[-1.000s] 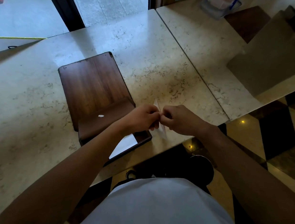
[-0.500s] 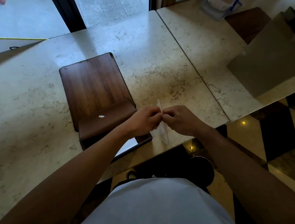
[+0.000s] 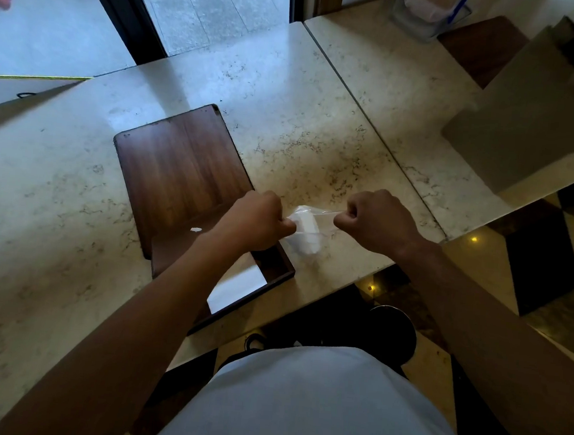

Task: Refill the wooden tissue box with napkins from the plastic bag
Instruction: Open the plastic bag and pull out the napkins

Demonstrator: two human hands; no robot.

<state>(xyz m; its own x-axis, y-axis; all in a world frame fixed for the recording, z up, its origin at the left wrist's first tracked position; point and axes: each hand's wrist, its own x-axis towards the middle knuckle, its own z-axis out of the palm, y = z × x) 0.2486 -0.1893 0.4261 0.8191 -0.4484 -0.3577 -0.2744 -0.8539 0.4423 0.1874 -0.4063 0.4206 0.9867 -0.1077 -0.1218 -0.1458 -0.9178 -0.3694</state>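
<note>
The dark wooden tissue box [image 3: 274,269] lies at the table's near edge with its lid [image 3: 179,167] slid away from me, and a white napkin [image 3: 239,287] shows inside the open end. Just right of the box, a clear plastic bag [image 3: 319,220] with a white stack of napkins [image 3: 306,234] in it sits on the marble. My left hand [image 3: 254,223] pinches the bag's left edge. My right hand [image 3: 378,222] pinches its right edge. The bag's mouth is stretched between them.
The marble table [image 3: 303,122] runs on to a second slab [image 3: 405,89] at the right. A clear container [image 3: 427,13] stands at the far right corner. A brown chair back [image 3: 541,110] sits to the right. A stool [image 3: 393,332] is below the table edge.
My two hands were pinched together on the bag. They have now pulled apart sideways, which opened the bag's mouth and showed the napkin stack inside.
</note>
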